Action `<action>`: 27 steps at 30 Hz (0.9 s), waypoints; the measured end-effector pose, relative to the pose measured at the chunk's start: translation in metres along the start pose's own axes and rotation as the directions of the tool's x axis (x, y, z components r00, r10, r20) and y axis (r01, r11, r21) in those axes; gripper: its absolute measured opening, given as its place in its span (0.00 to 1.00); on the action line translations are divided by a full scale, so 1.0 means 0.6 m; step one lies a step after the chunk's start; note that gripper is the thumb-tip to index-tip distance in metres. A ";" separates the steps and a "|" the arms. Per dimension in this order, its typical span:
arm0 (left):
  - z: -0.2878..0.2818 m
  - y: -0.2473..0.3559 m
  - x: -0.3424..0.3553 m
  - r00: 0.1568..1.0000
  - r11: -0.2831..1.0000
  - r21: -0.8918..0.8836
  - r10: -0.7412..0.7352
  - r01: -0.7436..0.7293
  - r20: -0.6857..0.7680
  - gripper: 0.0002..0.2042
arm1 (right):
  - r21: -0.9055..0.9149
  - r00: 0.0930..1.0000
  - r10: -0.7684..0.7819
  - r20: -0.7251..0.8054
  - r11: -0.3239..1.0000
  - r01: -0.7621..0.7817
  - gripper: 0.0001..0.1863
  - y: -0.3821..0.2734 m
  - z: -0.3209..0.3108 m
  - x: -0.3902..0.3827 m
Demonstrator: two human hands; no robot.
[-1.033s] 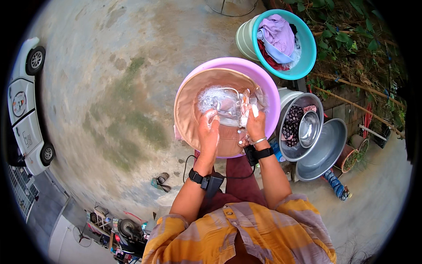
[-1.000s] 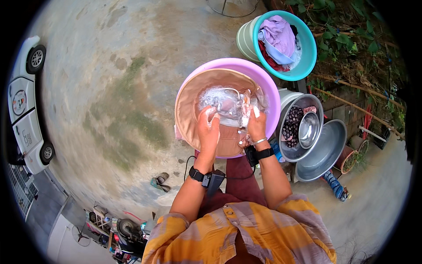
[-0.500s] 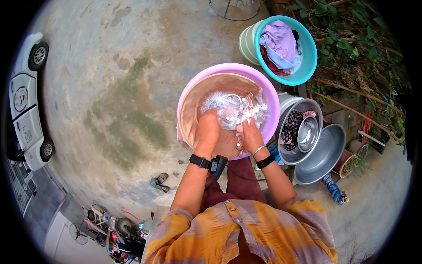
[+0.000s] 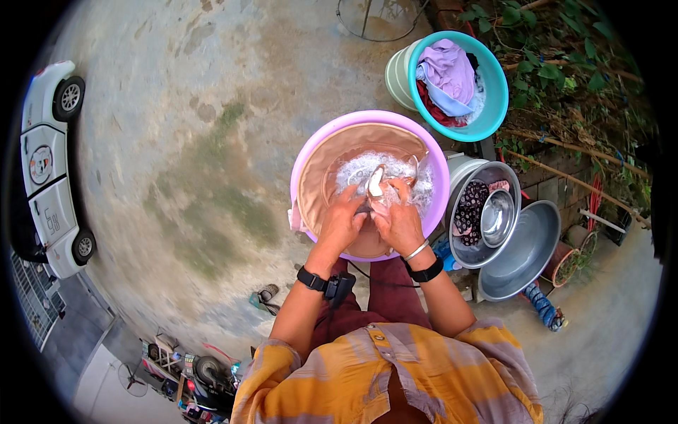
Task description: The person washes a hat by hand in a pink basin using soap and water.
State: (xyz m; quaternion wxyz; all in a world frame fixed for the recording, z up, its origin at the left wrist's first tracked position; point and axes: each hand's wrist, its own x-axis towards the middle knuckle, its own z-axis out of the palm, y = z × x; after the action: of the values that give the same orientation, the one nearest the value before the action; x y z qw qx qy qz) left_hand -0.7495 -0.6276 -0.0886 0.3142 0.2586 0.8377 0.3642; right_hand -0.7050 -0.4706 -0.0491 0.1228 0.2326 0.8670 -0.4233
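Both my hands are over a pink-purple basin [image 4: 442, 181] of sudsy water, where a large piece of brown fabric [image 4: 316, 166] spreads along the left wall and bottom. Suds [image 4: 355, 164] float across the middle. My left hand [image 4: 342, 218] has its fingers bent around a bunched wet part of the fabric. My right hand [image 4: 400, 215] grips the same bunch from the other side, thumbs close together. A glossy white patch [image 4: 376, 181] stands up between the hands; I cannot make out what it is. The fingertips are partly hidden in the bunch.
A teal tub [image 4: 502, 99] of sudsy lilac and red clothes stands at the upper right. Metal bowls [image 4: 519, 233] with dark patterned cloth sit right of the basin. Plants [image 4: 551, 71] grow at the right edge. A white vehicle [image 4: 53, 169] and sandals [image 4: 265, 298] are at left.
My hands have drawn closer together and lifted a bunch of the wet fabric, with the white patch now showing upright between them. The view has shifted slightly.
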 end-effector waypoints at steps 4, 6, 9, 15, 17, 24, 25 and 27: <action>-0.063 0.011 -0.021 0.831 0.966 0.206 -0.018 0.159 -0.555 0.22 | -0.245 0.945 -0.155 0.287 0.942 0.229 0.14 0.028 0.029 -0.035; -0.083 -0.001 -0.018 0.769 0.963 0.083 -0.153 0.258 -0.620 0.19 | -0.419 0.957 -0.092 0.275 0.884 0.206 0.13 0.060 0.063 -0.042; -0.098 0.009 -0.004 0.715 0.943 -0.123 -0.316 0.309 -0.623 0.16 | -0.471 0.969 -0.067 0.237 0.864 0.175 0.13 0.073 0.078 -0.011; -0.105 -0.018 -0.029 0.855 0.982 -0.010 -0.170 0.190 -0.489 0.12 | -0.109 0.994 -0.060 -0.089 0.993 0.050 0.08 0.009 0.080 0.012; -0.105 -0.024 -0.034 0.861 0.974 0.060 -0.164 0.219 -0.481 0.09 | 0.051 0.975 -0.098 -0.198 0.993 0.110 0.09 -0.020 0.084 0.015; -0.110 -0.049 -0.042 0.929 0.927 0.099 -0.349 0.361 -0.120 0.12 | -0.013 0.986 -0.012 -0.166 1.000 0.010 0.26 -0.074 0.145 -0.004; -0.118 -0.056 -0.040 0.930 0.927 0.103 -0.350 0.361 -0.113 0.12 | -0.183 0.989 0.021 -0.149 0.982 -0.048 0.27 -0.074 0.114 -0.025; -0.132 -0.072 -0.026 0.775 0.574 -0.525 -0.520 0.628 0.359 0.16 | -0.284 0.991 0.124 -0.042 0.950 -0.131 0.28 -0.057 0.109 -0.029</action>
State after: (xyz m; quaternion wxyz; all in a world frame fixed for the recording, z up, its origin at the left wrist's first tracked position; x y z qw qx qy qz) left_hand -0.8045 -0.6991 -0.0741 0.5500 -0.1165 0.6786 0.4726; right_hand -0.7066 -0.5460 -0.0587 0.1718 0.2731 0.9036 -0.2819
